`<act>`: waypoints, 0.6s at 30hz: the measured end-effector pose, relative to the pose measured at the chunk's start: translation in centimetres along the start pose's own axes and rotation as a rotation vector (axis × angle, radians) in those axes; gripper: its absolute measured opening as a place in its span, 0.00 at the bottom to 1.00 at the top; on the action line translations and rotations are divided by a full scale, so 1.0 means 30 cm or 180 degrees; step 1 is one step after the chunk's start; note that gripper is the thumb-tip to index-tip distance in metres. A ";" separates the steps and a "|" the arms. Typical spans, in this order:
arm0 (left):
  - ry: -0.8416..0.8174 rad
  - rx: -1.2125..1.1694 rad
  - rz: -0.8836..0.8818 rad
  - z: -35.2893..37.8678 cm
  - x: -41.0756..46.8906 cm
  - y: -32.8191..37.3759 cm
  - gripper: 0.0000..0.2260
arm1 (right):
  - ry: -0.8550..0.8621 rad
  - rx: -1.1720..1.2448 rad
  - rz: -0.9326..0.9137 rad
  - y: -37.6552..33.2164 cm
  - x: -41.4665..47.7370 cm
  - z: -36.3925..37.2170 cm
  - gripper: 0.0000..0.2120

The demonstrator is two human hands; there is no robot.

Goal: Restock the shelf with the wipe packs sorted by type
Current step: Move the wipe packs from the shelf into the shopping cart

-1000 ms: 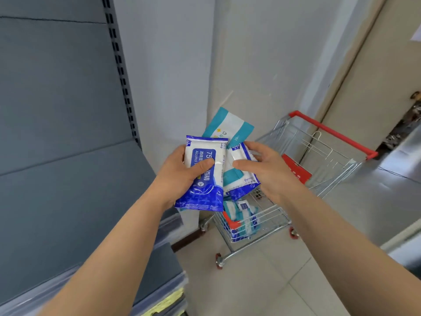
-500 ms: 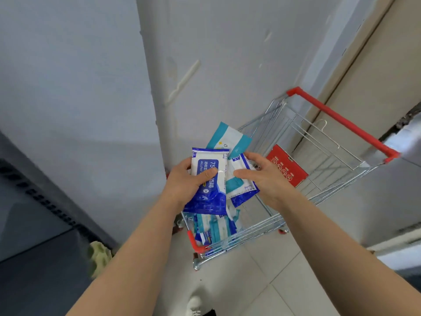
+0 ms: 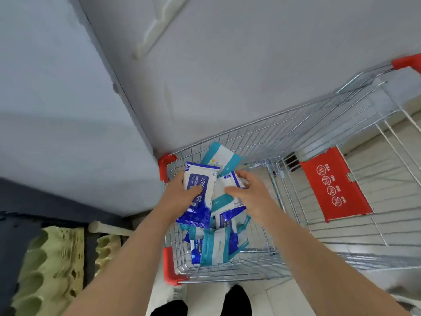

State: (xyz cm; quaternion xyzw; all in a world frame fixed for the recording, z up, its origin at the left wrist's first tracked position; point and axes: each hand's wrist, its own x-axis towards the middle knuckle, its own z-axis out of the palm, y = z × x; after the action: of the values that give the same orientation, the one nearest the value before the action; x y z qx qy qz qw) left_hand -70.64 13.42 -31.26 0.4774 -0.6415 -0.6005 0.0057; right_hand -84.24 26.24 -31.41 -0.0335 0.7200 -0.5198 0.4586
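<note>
While left hand and right hand grip them — glossy wipe packs, blue-and-white, teal-and-white.

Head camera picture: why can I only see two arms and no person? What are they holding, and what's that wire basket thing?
The camera sits on a person's head and looks down, so you see what they see: their own two arms. The left hand grips a dark blue wipe pack marked 75%. The right hand holds a few more packs, teal and blue, fanned out beside it. Both hands are above a wire shopping cart with red corners. More loose packs lie in the bottom of the cart. The red flap with round signs is part of the cart.
</note>
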 end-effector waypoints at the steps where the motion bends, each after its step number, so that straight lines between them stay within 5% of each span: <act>1: 0.0060 -0.0028 -0.0078 0.016 0.042 -0.028 0.16 | -0.0053 -0.0063 0.0033 0.025 0.062 0.000 0.22; 10: 0.0621 -0.0254 -0.0523 0.166 0.379 -0.353 0.13 | -0.0206 -0.0664 0.0142 0.295 0.505 0.046 0.18; 18: 0.1033 0.0176 -0.0490 0.231 0.547 -0.501 0.14 | -0.0215 -0.1761 -0.0432 0.440 0.689 0.067 0.17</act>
State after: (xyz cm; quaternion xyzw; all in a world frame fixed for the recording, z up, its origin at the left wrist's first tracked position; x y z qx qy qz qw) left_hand -74.49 11.22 -54.13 0.6157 -0.6100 -0.4963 0.0500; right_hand -89.11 19.98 -54.70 -0.2228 0.8149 -0.3317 0.4199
